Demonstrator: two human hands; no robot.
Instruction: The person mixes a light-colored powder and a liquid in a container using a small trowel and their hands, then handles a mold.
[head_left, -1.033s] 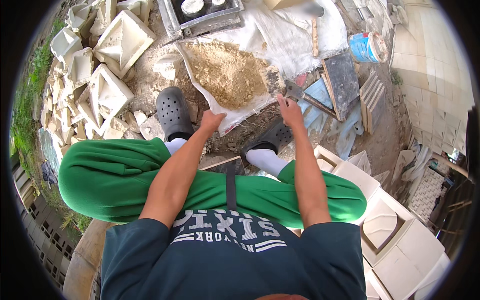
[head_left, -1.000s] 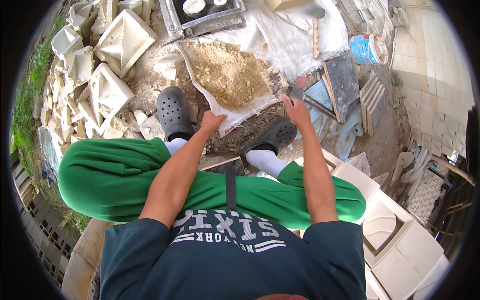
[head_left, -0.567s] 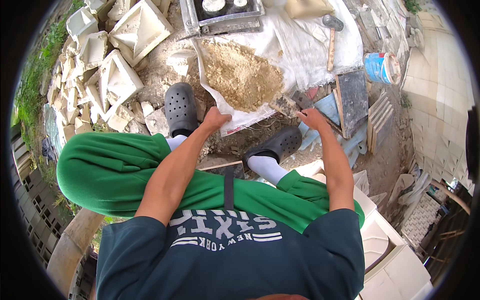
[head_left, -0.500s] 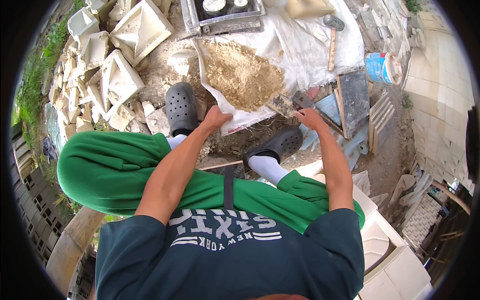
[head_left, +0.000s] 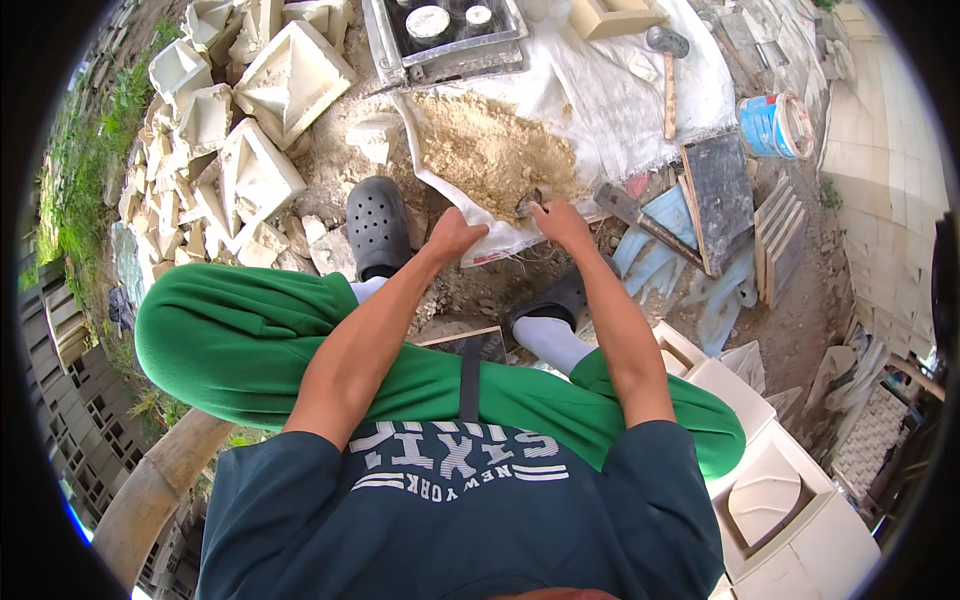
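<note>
Pinched in my left hand is the near edge of a white woven sheet. A heap of tan, sandy powder lies on this sheet. My right hand is closed round a small flat scraper-like board, tilted at the near right edge of the heap. Its dark face shows in part, and my fingers cover the rest. Both hands are close together over the sheet's near edge, between my two dark clogs.
Broken cream moulded blocks are piled at the left. A dark metal mould box stands beyond the heap. Rightward lie a mallet, a blue bucket, a dark board and wooden slats. Cream moulded pieces sit beside my right leg.
My right hand has moved left with the small board, which is now tilted against the powder instead of lying flatter beside it. My left hand still grips the sheet edge.
</note>
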